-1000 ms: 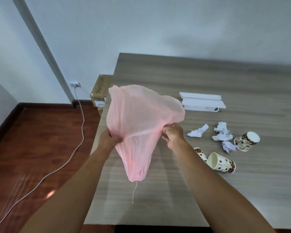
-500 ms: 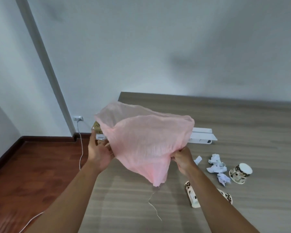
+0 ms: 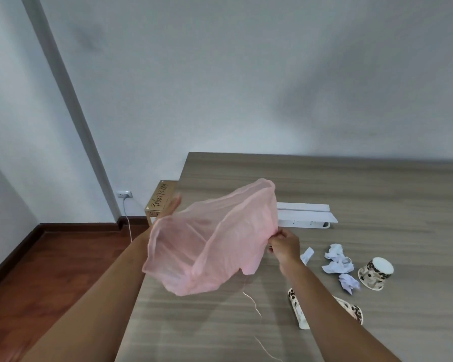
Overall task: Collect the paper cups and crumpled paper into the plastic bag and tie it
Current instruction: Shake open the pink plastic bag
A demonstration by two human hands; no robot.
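Wood table [image 3: 377, 184] carries everything: right hand [image 3: 284, 246] pinches the pink plastic bag [image 3: 209, 246] rim, left hand [image 3: 171, 209] grip hidden behind it, likely spreading the mouth for paper cups [image 3: 375, 274] and crumpled paper [image 3: 336, 262] just right of bag.

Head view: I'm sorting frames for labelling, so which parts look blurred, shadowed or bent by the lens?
Head view: the left hand behind the pink plastic bag is motion-smeared, the right hand pinching the bag is sharper; soft diffuse shadows lie on the wall and on the table under the bag; no glare; the wide lens slants the wall trim; the crumpled paper and paper cups stay legible.
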